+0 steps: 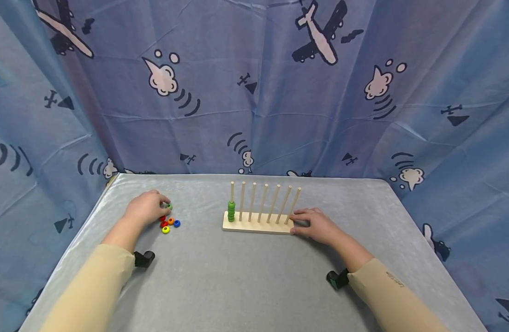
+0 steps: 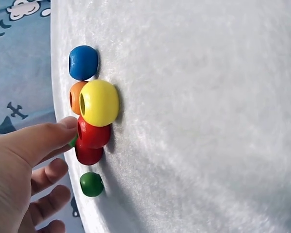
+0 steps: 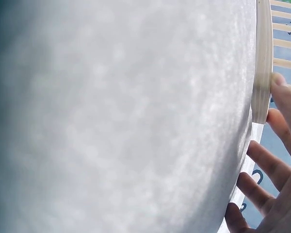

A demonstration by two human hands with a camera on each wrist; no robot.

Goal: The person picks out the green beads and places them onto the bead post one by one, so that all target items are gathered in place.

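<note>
My left hand (image 1: 146, 208) is over a small group of beads, with a green bead (image 2: 72, 141) pinched at its thumb and fingertips, mostly hidden behind the thumb in the left wrist view. Close by lie a darker green bead (image 2: 91, 184), two red beads (image 2: 94, 134), an orange bead (image 1: 170, 221), a yellow bead (image 1: 165, 229) and a blue bead (image 1: 177, 223). My right hand (image 1: 316, 225) grips the right end of a wooden peg board (image 1: 258, 226), thumb and index finger at its corner. Several green beads (image 1: 231, 212) are stacked on the leftmost peg.
The other upright pegs (image 1: 263, 203) of the board are bare. A grey-white cloth (image 1: 237, 281) covers the table. Behind it hangs a blue curtain (image 1: 221, 83) printed with planes. Black wrist mounts (image 1: 144, 259) sit at both sleeves.
</note>
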